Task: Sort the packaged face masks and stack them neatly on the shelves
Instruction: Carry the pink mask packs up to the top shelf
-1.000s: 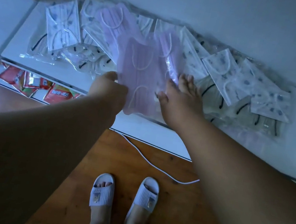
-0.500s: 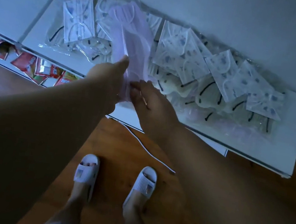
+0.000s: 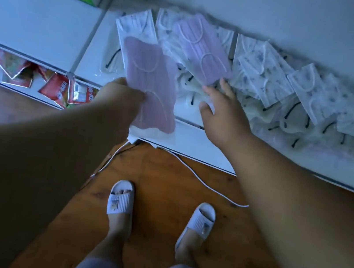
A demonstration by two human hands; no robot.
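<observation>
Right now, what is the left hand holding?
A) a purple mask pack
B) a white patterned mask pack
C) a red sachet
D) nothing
A: the left hand grips a purple mask pack above the shelf edge, while the right hand reaches open toward another purple pack.

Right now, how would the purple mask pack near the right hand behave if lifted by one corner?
The purple mask pack is a thin flat film sleeve, so it would probably droop rather than stay stiff. It looks light for its size. Its glossy wrap, lying loose on other packs, suggests it may slide; the right hand, fingers spread, should likely pinch firmly.
</observation>
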